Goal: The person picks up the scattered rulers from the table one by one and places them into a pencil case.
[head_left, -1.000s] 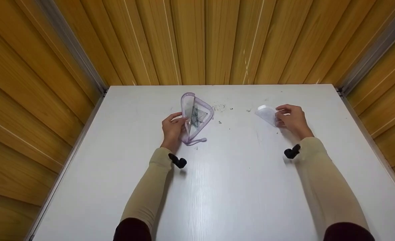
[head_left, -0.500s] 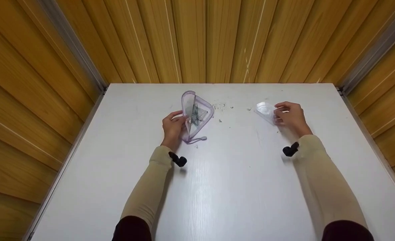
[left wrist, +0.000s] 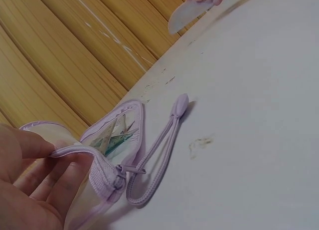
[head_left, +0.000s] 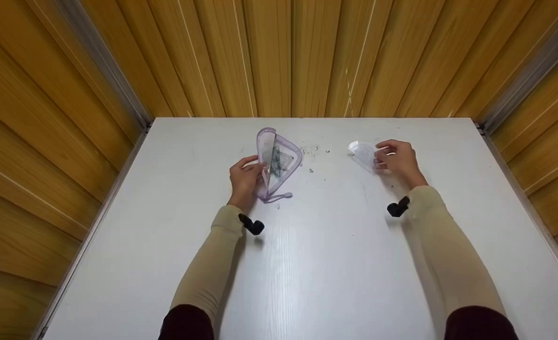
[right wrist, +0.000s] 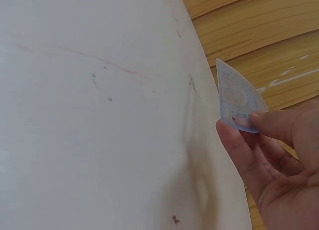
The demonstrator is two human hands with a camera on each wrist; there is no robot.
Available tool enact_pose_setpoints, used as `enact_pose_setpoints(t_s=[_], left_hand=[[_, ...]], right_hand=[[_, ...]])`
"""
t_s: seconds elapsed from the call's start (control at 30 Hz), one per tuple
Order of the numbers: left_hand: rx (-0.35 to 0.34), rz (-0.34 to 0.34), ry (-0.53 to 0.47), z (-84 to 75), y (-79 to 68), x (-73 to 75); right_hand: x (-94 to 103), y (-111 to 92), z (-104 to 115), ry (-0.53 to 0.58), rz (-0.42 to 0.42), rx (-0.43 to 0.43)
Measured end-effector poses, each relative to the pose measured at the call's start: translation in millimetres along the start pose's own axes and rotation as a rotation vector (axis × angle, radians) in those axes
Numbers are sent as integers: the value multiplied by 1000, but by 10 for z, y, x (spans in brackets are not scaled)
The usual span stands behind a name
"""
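My left hand (head_left: 245,182) pinches the near-left edge of a clear zip pouch (head_left: 297,163) with lilac trim, holding its flap up so the pouch gapes. Inside lie see-through set squares (head_left: 279,160), greenish in the left wrist view. A lilac zip-pull loop (left wrist: 164,150) trails from the pouch's near corner onto the table. Over to the right, my right hand (head_left: 399,163) pinches a clear plastic protractor (head_left: 362,152) between thumb and fingers. Blue markings show on the protractor (right wrist: 237,98) in the right wrist view, held up over the table with its shadow below.
Both hands work over a white table (head_left: 307,264) with small dark marks and scuffs (head_left: 311,170). Wood-look panel walls (head_left: 307,56) rise behind it and at both sides. A black wrist camera (head_left: 398,207) sits on each sleeve.
My right hand has moved left with the protractor, toward the pouch. The left hand and the pouch stay nearly where they were.
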State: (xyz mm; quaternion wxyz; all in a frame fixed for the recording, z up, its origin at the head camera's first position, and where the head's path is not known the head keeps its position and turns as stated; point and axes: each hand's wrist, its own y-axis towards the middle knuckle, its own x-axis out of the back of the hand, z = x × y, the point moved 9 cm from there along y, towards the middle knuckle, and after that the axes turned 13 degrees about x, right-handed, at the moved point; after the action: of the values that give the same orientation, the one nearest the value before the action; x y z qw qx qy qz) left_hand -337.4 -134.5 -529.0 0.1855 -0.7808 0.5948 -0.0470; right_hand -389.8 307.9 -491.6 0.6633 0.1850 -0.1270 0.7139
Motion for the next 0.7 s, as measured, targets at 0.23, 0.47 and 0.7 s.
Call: enact_pose_setpoints(t_s=[0.23, 0.47, 0.7], left_hand=[[17, -1, -5, 1, -2, 2], [25, -4, 34, -7, -7, -3], [23, -5, 28, -14, -20, -11]], right_hand=[[-146, 63, 58, 25, -5, -34], [-302, 114, 154, 47, 9, -20], [-450, 162, 182, 74, 9, -33]])
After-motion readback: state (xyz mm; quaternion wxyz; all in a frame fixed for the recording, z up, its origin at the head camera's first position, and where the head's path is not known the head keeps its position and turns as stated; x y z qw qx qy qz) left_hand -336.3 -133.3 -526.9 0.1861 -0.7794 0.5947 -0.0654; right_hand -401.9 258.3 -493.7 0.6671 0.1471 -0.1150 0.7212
